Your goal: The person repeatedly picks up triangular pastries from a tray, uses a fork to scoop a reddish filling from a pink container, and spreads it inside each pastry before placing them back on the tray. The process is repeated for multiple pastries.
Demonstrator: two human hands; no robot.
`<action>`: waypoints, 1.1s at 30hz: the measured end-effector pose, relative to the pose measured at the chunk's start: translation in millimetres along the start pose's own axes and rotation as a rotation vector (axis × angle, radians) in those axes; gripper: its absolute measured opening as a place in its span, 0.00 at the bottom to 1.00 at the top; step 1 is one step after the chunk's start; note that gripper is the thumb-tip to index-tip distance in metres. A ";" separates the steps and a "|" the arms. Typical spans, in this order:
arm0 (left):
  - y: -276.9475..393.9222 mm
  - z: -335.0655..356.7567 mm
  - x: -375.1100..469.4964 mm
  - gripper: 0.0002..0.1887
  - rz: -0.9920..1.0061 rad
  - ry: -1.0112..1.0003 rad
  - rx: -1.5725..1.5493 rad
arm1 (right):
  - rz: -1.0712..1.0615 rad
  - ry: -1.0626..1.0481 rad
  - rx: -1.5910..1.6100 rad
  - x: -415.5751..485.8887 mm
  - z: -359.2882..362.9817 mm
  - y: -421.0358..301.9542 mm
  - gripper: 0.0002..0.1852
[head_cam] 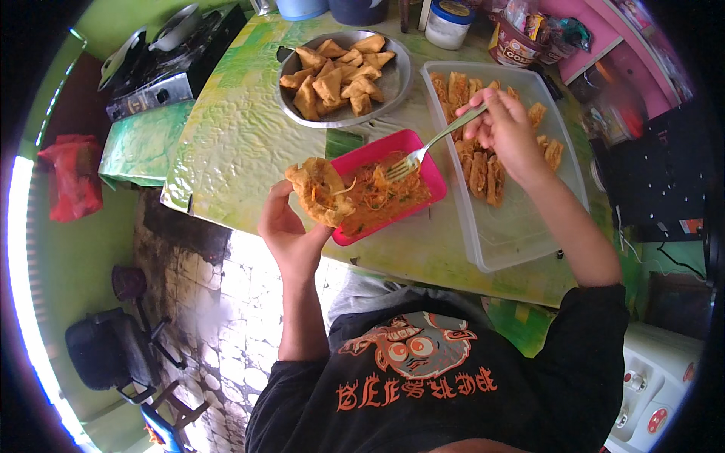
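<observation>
My left hand [294, 229] holds up a piece of fried tofu [320, 192], opened to show some shredded orange filling inside. It hangs over the left end of a pink plastic container [416, 144], which holds a wet mix of shredded vegetables [385, 201]. In my right hand [501, 130] is a metal fork [453, 125], its tines down in that mix with shreds around them. Beneath my right forearm lies a large clear plastic tray [521, 238] with rows of filled tofu pieces [478, 175]. An oval metal basin [399, 85] of fried tofu triangles [340, 79] stands farther back.
A patterned plastic cloth covers the table [226, 153]. Behind the tray stand a blue-lidded jar [450, 25] and a brown tub [518, 42] with packets. At far left are a gas stove [164, 73] and a red plastic bag [73, 175]. A black chair [107, 351] stands below.
</observation>
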State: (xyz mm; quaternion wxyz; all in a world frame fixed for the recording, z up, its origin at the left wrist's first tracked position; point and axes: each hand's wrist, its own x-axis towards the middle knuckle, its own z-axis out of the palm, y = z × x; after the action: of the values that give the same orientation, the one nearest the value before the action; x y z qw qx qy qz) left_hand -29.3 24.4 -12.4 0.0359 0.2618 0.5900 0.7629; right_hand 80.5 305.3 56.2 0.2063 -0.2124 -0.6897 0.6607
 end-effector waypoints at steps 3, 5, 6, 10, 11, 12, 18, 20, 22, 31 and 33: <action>-0.7 5.8 -1.6 0.28 -0.022 -0.009 0.006 | -0.093 0.034 0.019 0.6 -17.2 -16.3 0.16; 0.7 9.9 -2.8 0.28 -0.029 -0.016 0.016 | -0.165 0.044 0.030 -1.3 -20.3 -35.8 0.15; 1.8 12.9 -2.7 0.28 -0.028 -0.025 0.011 | -0.203 0.051 0.032 -1.8 -21.6 -44.9 0.15; 12.0 28.7 -6.1 0.29 -0.097 -0.056 -0.091 | -0.310 0.009 0.103 -9.9 -18.7 -75.2 0.15; 13.7 33.2 -6.2 0.29 -0.099 -0.061 -0.119 | -0.336 -0.008 0.118 -12.4 -16.2 -80.0 0.15; 15.3 37.5 -6.1 0.29 -0.100 -0.065 -0.146 | -0.343 -0.021 0.161 -15.5 -12.2 -83.0 0.15; 21.8 48.7 -11.1 0.28 -0.152 -0.115 -0.212 | -0.356 0.006 0.093 -32.7 6.7 -77.6 0.16; 24.2 51.5 -12.5 0.28 -0.163 -0.117 -0.243 | -0.360 0.022 0.052 -35.4 8.9 -74.1 0.17; 25.5 52.3 -12.7 0.28 -0.161 -0.124 -0.255 | -0.352 0.014 0.021 -38.9 10.1 -73.3 0.17; 25.0 57.6 -13.3 0.27 -0.132 -0.102 -0.238 | -0.576 -0.021 -0.075 -56.9 23.1 -86.0 0.15; 26.5 60.6 -13.4 0.27 -0.127 -0.098 -0.228 | -0.684 -0.053 -0.181 -62.7 29.7 -92.3 0.15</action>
State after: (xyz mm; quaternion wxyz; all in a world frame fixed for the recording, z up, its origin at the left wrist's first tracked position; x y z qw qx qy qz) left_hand 15.7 65.0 17.2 0.1423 0.2553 0.5125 0.8074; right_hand 113.6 242.1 147.0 0.3780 0.0305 -0.7819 0.4947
